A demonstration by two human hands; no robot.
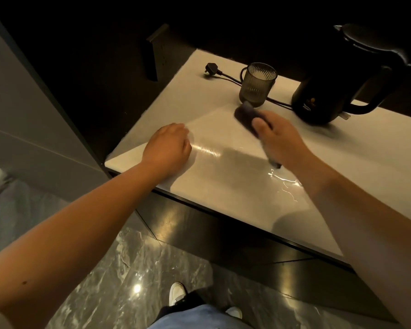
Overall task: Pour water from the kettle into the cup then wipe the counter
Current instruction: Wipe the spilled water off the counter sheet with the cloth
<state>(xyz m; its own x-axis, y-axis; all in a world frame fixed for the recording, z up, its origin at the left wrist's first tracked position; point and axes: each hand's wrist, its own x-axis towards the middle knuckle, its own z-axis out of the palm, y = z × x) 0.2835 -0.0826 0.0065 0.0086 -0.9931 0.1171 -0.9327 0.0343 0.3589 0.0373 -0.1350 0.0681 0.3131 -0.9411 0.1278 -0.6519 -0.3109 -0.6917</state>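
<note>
A black kettle (342, 79) stands at the back right of the white counter (223, 198). Just left of it is a ribbed smoky glass cup (256, 85). My right hand (282, 141) presses a dark cloth (244, 116) flat on the counter, right in front of the cup; the cloth is blurred. My left hand (167, 148) rests on the counter near its left front edge, fingers curled under, holding nothing that I can see. Wet streaks shine on the counter between and below the hands.
The kettle's black cord and plug (211, 68) lie behind the cup. A dark wall socket panel (157, 53) is at the back left. Dark cabinet fronts sit under the counter, with marble floor and my shoes (176, 293) below.
</note>
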